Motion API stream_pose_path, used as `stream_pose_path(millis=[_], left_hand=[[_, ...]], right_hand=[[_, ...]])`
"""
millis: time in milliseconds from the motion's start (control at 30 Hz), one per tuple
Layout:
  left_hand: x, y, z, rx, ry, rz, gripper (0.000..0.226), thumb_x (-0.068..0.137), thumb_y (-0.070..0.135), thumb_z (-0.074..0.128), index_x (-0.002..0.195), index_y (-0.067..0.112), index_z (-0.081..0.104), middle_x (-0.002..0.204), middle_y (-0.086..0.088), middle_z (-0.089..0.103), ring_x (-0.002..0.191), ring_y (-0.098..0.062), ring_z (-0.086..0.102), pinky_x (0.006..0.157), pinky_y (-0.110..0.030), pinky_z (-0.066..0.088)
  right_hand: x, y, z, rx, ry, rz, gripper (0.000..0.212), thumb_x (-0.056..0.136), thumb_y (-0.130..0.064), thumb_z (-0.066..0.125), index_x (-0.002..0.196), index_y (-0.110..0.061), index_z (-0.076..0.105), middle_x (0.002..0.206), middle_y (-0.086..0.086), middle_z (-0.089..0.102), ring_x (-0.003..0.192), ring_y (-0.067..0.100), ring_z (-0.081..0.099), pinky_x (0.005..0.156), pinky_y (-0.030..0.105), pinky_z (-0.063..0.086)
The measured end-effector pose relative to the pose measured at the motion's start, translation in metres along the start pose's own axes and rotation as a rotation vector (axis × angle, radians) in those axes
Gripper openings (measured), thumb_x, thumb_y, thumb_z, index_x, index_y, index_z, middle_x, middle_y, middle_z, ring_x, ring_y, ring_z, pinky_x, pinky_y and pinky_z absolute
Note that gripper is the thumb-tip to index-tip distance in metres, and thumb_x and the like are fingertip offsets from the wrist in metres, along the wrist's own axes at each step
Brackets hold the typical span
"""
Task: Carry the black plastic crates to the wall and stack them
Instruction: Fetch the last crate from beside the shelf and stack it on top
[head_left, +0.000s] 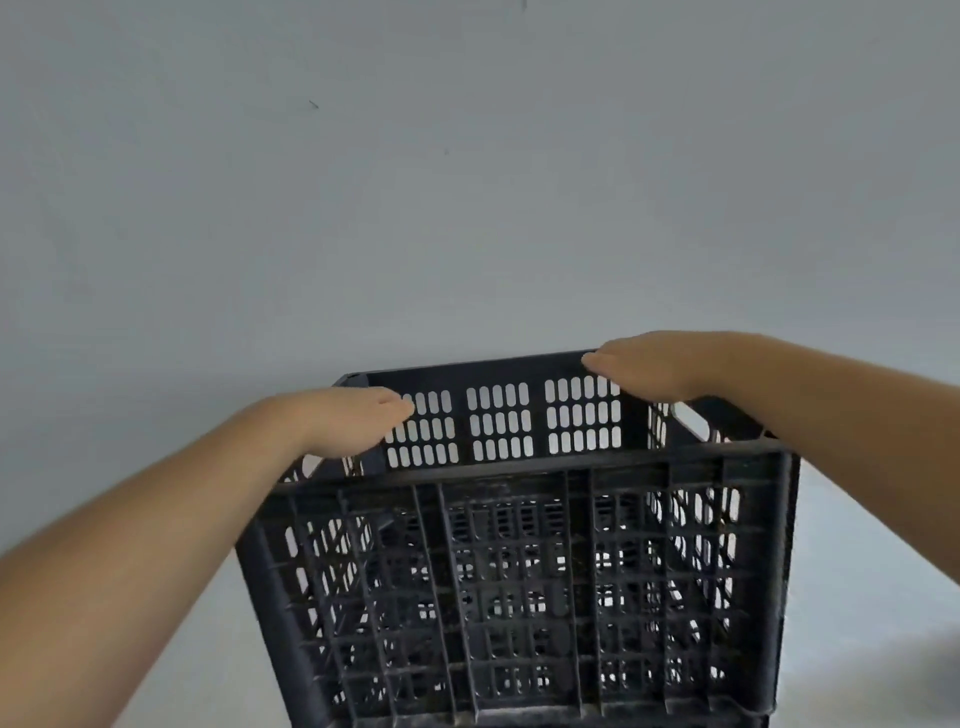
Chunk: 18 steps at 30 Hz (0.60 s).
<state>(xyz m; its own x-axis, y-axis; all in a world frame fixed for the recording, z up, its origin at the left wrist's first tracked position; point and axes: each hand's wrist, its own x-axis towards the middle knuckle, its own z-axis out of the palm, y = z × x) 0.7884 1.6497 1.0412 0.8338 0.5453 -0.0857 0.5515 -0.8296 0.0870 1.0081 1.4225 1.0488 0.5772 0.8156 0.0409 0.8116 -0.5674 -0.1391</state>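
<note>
- Black plastic crate (519, 571), slotted on every side, fills the lower middle of the head view, held up close to a pale grey wall (467, 182).
- A person's left hand (343, 421) lies over the crate's left rim and the right hand (654, 366) over the far right corner; the fingers (605, 359) look flat and extended rather than curled, and whether anything grips beneath the rim cannot be told.
- The crate sits tilted, its near wall facing the camera; a darker edge at the very bottom may be another crate below, though that is unclear.
- Risk, as a judgement: with flat palms and no visible hooked grip, the crate could slip or swing as it is lowered.
- A tilted set-down could leave it seated crooked on whatever lies beneath, or scrape the wall.
</note>
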Motion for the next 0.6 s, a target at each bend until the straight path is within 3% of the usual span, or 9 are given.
stream_pose_path(millis=[67, 200, 333, 400, 467, 500, 533, 600], left_hand=[[0.013, -0.018, -0.012, -0.018, 0.017, -0.017, 0.05, 0.108, 0.051, 0.019, 0.142, 0.03, 0.049, 0.161, 0.008, 0.036, 0.14, -0.016, 0.038, 0.121, -0.037, 0.022], [0.041, -0.052, -0.03, -0.071, 0.033, -0.074, 0.055, 0.107, 0.052, 0.026, 0.157, 0.03, 0.034, 0.164, 0.012, 0.03, 0.15, -0.015, 0.027, 0.12, -0.036, 0.017], [0.065, -0.077, -0.029, -0.062, 0.024, -0.035, 0.052, 0.107, 0.049, 0.032, 0.156, 0.029, 0.035, 0.162, 0.01, 0.034, 0.147, -0.014, 0.031, 0.116, -0.031, 0.021], [0.075, -0.087, -0.02, -0.063, 0.004, -0.015, 0.063, 0.101, 0.06, 0.033, 0.157, 0.031, 0.033, 0.164, 0.011, 0.029, 0.149, -0.012, 0.028, 0.117, -0.03, 0.019], [0.084, -0.095, -0.011, -0.05, -0.011, 0.025, 0.101, 0.072, 0.093, 0.027, 0.156, 0.037, 0.031, 0.166, 0.015, 0.019, 0.152, -0.008, 0.019, 0.121, -0.032, 0.014], [0.089, -0.102, -0.005, -0.047, -0.016, 0.032, 0.118, 0.054, 0.105, 0.021, 0.154, 0.044, 0.031, 0.167, 0.018, 0.013, 0.153, -0.006, 0.012, 0.123, -0.034, 0.009], [0.095, -0.109, 0.001, -0.064, -0.018, 0.045, 0.122, 0.042, 0.11, 0.017, 0.149, 0.051, 0.031, 0.166, 0.021, 0.01, 0.153, -0.003, 0.006, 0.124, -0.036, 0.006], [0.103, -0.114, 0.009, -0.121, -0.015, 0.078, 0.111, 0.041, 0.111, 0.018, 0.138, 0.06, 0.033, 0.161, 0.03, 0.007, 0.15, 0.003, 0.001, 0.125, -0.037, 0.002]], right_hand=[[0.015, 0.02, -0.006, -0.035, -0.01, 0.066, 0.068, 0.106, -0.057, 0.014, 0.158, -0.017, 0.029, 0.165, 0.002, 0.029, 0.151, 0.022, 0.025, 0.122, 0.041, 0.017], [0.038, 0.051, -0.011, -0.049, -0.028, 0.118, 0.066, 0.106, -0.055, 0.018, 0.155, -0.015, 0.034, 0.161, 0.004, 0.036, 0.147, 0.023, 0.033, 0.121, 0.04, 0.022], [0.05, 0.066, -0.004, -0.001, -0.04, 0.138, 0.072, 0.102, -0.059, 0.02, 0.16, -0.015, 0.021, 0.167, 0.0, 0.021, 0.153, 0.019, 0.021, 0.122, 0.035, 0.013], [0.053, 0.07, 0.005, 0.021, -0.087, 0.154, 0.09, 0.091, -0.072, 0.018, 0.162, -0.016, 0.013, 0.168, -0.001, 0.013, 0.154, 0.018, 0.015, 0.122, 0.033, 0.009], [0.054, 0.071, 0.013, 0.052, -0.134, 0.155, 0.117, 0.072, -0.093, 0.015, 0.163, -0.019, 0.007, 0.169, -0.007, 0.003, 0.155, 0.016, 0.009, 0.121, 0.032, 0.006], [0.055, 0.074, 0.015, 0.064, -0.143, 0.155, 0.139, 0.052, -0.105, 0.01, 0.163, -0.021, 0.005, 0.168, -0.011, -0.001, 0.155, 0.014, 0.007, 0.121, 0.031, 0.005], [0.057, 0.079, 0.018, 0.061, -0.149, 0.158, 0.156, 0.033, -0.11, 0.006, 0.163, -0.022, 0.003, 0.167, -0.014, -0.004, 0.155, 0.012, 0.006, 0.121, 0.03, 0.005], [0.06, 0.086, 0.021, 0.049, -0.167, 0.156, 0.165, 0.022, -0.11, 0.002, 0.163, -0.024, 0.001, 0.167, -0.016, -0.008, 0.154, 0.01, 0.005, 0.121, 0.03, 0.004]])
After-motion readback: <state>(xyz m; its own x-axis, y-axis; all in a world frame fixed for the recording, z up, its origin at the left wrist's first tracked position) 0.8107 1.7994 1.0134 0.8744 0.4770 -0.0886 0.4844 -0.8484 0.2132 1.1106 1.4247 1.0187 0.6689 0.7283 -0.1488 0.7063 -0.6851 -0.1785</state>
